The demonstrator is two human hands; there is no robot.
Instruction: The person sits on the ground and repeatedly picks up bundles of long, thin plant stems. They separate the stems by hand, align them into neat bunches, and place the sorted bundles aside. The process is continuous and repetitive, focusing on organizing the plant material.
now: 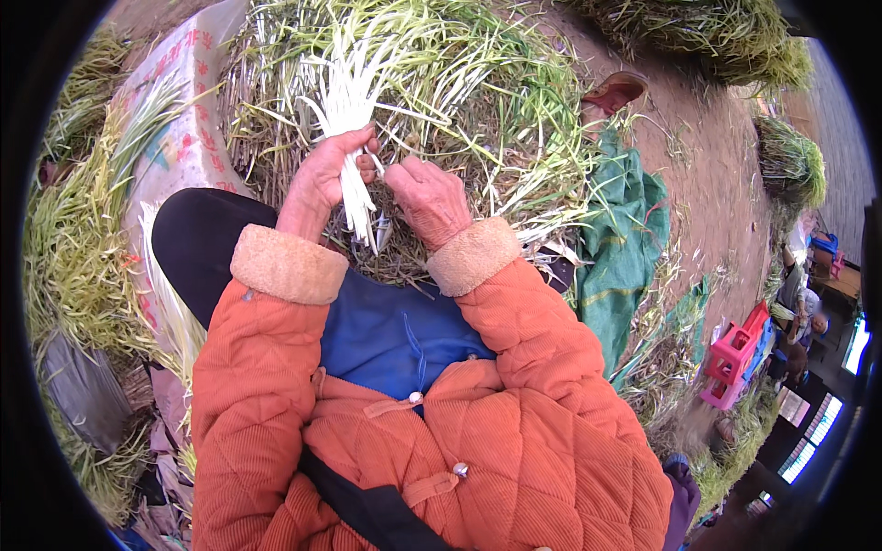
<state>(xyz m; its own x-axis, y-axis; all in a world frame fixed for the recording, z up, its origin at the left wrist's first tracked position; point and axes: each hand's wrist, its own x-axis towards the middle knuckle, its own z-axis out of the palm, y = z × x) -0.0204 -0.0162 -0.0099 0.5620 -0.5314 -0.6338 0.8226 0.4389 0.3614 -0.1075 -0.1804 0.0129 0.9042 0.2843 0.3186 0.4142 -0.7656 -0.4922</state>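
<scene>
A bunch of long pale leafy stalks, like blanched chives [351, 89], is gripped in my left hand [331, 169]. White stem ends hang below the fist, and the leaves spread away from me. My right hand [431, 196] is close beside it with curled fingers. One thin pale stalk [377, 164] runs from the bunch to my right fingertips, which appear to pinch it. Under both hands lies a large heap of loose green and yellow leaves [475, 117] with dry brown stems. A blue cloth [393, 330] covers my lap.
At left, a white printed sack [193, 103] bears red writing and more stalks. A green woven sack [613, 255] lies at right, near a brown shoe [617, 93]. Further right are leaf piles [789, 162], pink plastic stools [730, 355] and another person [803, 310].
</scene>
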